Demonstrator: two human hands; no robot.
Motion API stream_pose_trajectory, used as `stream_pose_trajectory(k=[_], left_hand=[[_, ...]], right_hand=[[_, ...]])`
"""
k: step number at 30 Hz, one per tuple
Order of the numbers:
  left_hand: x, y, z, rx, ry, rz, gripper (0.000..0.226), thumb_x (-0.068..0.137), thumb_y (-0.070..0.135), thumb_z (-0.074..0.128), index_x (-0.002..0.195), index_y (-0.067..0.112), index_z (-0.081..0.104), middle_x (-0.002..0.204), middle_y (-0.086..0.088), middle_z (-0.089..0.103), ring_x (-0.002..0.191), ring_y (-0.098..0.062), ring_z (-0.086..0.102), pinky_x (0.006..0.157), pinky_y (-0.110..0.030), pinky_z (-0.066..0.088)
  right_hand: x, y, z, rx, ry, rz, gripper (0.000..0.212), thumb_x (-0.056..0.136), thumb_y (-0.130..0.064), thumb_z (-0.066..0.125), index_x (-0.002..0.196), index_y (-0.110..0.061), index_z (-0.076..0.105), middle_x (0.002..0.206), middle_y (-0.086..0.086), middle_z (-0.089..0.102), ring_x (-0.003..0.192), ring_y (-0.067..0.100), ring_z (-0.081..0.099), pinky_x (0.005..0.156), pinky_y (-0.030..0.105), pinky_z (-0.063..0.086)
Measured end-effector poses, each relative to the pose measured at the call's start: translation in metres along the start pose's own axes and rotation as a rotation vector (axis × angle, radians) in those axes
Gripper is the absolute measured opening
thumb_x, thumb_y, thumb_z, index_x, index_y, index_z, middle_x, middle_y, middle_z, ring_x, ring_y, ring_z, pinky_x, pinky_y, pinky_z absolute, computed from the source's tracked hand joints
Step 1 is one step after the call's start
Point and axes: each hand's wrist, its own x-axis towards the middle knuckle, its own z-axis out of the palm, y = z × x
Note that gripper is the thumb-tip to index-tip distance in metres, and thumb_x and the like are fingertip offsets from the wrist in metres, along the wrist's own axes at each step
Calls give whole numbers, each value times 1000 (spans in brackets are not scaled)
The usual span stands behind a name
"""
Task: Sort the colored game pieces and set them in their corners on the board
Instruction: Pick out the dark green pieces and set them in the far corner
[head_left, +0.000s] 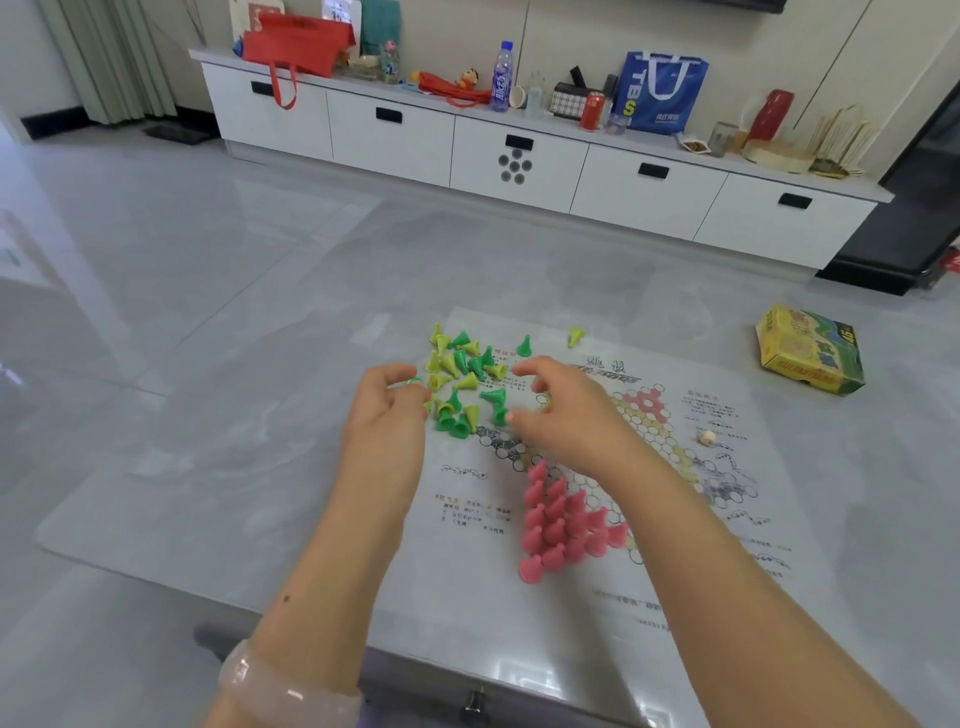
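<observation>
The blue shopping bag (661, 91) on the white cabinet, at one o'clock from the board, carries large white letters "TB" with a yellow "S" beneath. The paper game board (675, 457) bears printed Chinese text and a title, too blurred to read. The yellow-green box (810, 349) at three o'clock shows lettering that stays illegible.

Both forearms reach up from the bottom of the frame toward its middle. The left hand (387, 410) sits left of centre, fingers curled, thumb and fingertips pinched close together; whether they hold something is unclear. The right hand (561, 410) hangs palm down just right of it, fingers bent and spread. A pale bangle (280, 686) circles the left wrist.
</observation>
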Motion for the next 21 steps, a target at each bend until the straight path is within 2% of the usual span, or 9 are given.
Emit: stream_pose_trajectory(k=[3, 5, 7, 9, 11, 13, 16, 19, 21], left_hand=[[4, 1, -4, -49, 1, -19, 20, 89, 10, 43, 102, 20, 54, 89, 4, 60, 80, -5, 55, 73, -21, 43], [7, 2, -6, -70, 2, -15, 21, 89, 9, 42, 102, 18, 55, 90, 2, 61, 79, -7, 55, 73, -22, 43], [11, 4, -7, -89, 4, -18, 20, 88, 8, 41, 98, 19, 55, 91, -1, 61, 80, -10, 56, 73, -23, 43], [14, 4, -9, -122, 1, -30, 20, 88, 7, 41, 93, 19, 55, 92, -3, 60, 81, -14, 55, 72, -25, 44], [16, 4, -11, -186, -12, -62, 20, 89, 7, 40, 91, 17, 56, 91, -5, 60, 81, -17, 55, 70, -24, 44], [17, 1, -11, -301, -40, -142, 19, 90, 7, 39, 92, 12, 57, 89, -7, 59, 77, -18, 56, 70, -24, 46], [16, -1, -7, -559, -130, -320, 19, 90, 8, 38, 88, 6, 57, 82, -9, 58, 71, -19, 58, 72, -26, 48], [13, 1, -5, -789, -240, -442, 29, 88, 7, 30, 86, 2, 58, 78, -12, 66, 66, -20, 65, 71, -30, 53], [11, 2, -6, -873, -247, -486, 32, 89, 9, 28, 84, 0, 58, 78, -15, 66, 71, -23, 64, 72, -33, 54]], right_hand=[[25, -5, 16, -361, -137, -60, 59, 85, -15, 59, 138, -25, 35, 137, 8, 37, 106, 20, 50, 88, 29, 41], [37, -5, 24, -472, -144, -74, 50, 86, -12, 55, 133, -21, 41, 130, 9, 40, 102, 22, 51, 82, 30, 43], [43, -6, 27, -473, -119, -87, 33, 86, -7, 53, 118, -15, 52, 121, 8, 46, 91, 20, 52, 73, 27, 42], [46, -5, 27, -426, -96, -82, 21, 84, -1, 51, 102, -10, 57, 108, 6, 53, 77, 13, 49, 63, 21, 38], [42, -6, 22, -308, -68, -36, 16, 85, -2, 52, 98, -9, 59, 88, 0, 55, 63, 6, 44, 52, 16, 33], [33, -13, 15, -119, -31, -13, 13, 86, -6, 54, 96, -11, 60, 77, -3, 52, 62, 11, 52, 50, 16, 37], [9, -41, 9, 206, -56, -143, 10, 83, -8, 60, 89, -16, 61, 80, 0, 60, 67, 14, 61, 55, 17, 47], [-5, -62, 12, 226, -262, -309, 13, 81, -14, 67, 91, -20, 65, 87, 1, 64, 69, 7, 59, 64, 16, 49], [-3, -61, 11, 303, -265, -286, 12, 82, -21, 66, 94, -24, 64, 93, -1, 65, 73, 6, 60, 72, 22, 51]])
